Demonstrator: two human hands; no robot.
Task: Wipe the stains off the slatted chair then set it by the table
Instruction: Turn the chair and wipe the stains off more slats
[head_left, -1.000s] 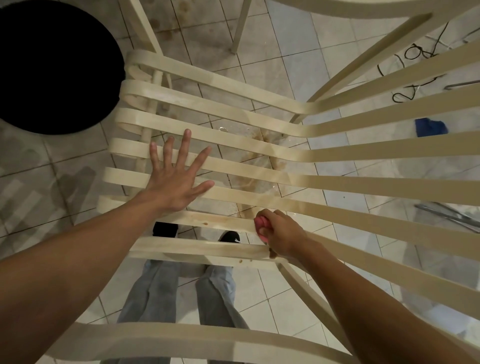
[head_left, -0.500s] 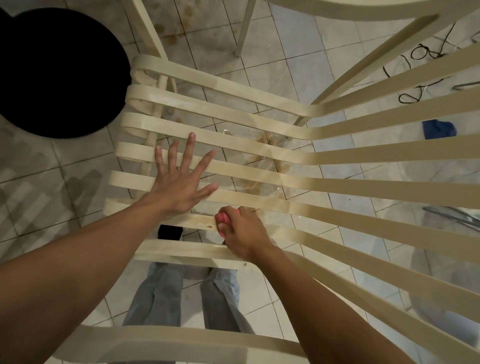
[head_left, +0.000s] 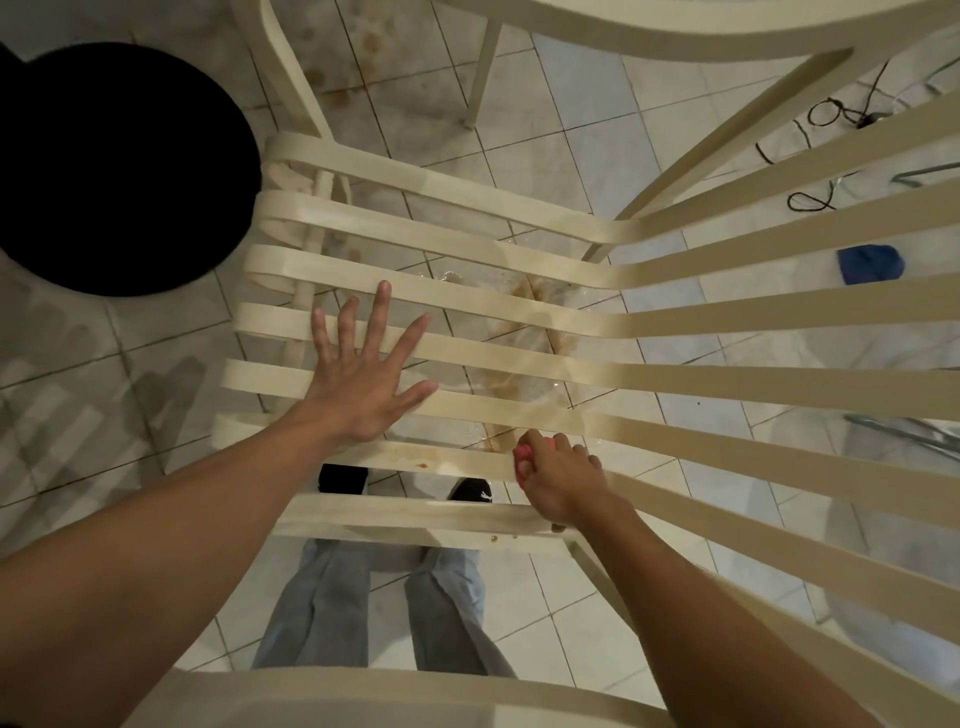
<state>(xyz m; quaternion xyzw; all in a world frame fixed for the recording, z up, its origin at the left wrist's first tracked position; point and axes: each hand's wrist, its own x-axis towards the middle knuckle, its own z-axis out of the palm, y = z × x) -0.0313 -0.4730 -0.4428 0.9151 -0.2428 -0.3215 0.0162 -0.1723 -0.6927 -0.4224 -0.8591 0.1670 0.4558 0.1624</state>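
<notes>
The cream slatted chair (head_left: 519, 260) fills the view from above, its seat slats running left to right and bending up into the back at the right. My left hand (head_left: 363, 379) lies flat with spread fingers on the middle seat slats. My right hand (head_left: 558, 480) grips a small pink cloth or sponge (head_left: 524, 454) and presses it on a near slat. A small brown spot (head_left: 423, 464) marks that slat to the left of the pink thing. Brownish stains show on the slats near the bend.
A round black object (head_left: 114, 171) lies on the tiled floor at the left. Brown wet stains (head_left: 524, 312) mark the tiles under the seat. A blue cloth (head_left: 870, 262) and black cables (head_left: 826, 156) lie at the right. My legs and black shoes (head_left: 343, 478) stand below the seat.
My right hand slid the pink thing left along the near slat, then back to the right. My left hand stayed flat on the slats.
</notes>
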